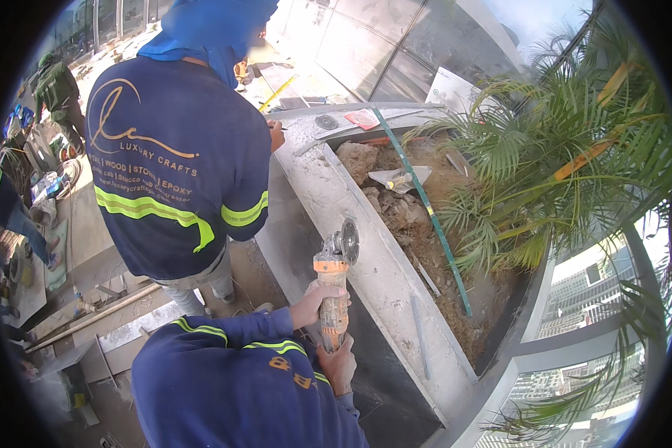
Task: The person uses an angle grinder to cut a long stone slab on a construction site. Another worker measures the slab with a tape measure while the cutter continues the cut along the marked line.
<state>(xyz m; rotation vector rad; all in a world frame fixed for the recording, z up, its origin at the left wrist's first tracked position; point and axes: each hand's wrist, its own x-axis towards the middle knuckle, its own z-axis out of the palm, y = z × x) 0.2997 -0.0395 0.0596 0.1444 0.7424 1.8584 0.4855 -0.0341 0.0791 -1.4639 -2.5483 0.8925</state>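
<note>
An orange and grey angle grinder (pixel 331 272) is gripped in both my hands, pointing away from me. My left hand (pixel 311 305) wraps around its body just behind the orange collar. Lower down, my right hand (pixel 339 366) closes on the rear end of the handle. The grinder's dark round disc (pixel 349 240) stands on edge above the pale, dusty planter ledge (pixel 381 280); I cannot tell whether it touches. Inside the planter lies brown soil (pixel 403 224), crossed by a long green straight bar (pixel 425 205).
A co-worker (pixel 164 157) in a navy shirt stands ahead on the left, one hand near the ledge. A loose disc (pixel 325 122) and red-and-white paper (pixel 361 119) lie at its far end. Palm fronds (pixel 530 164) overhang the right side. Another person (pixel 58 97) stands far left.
</note>
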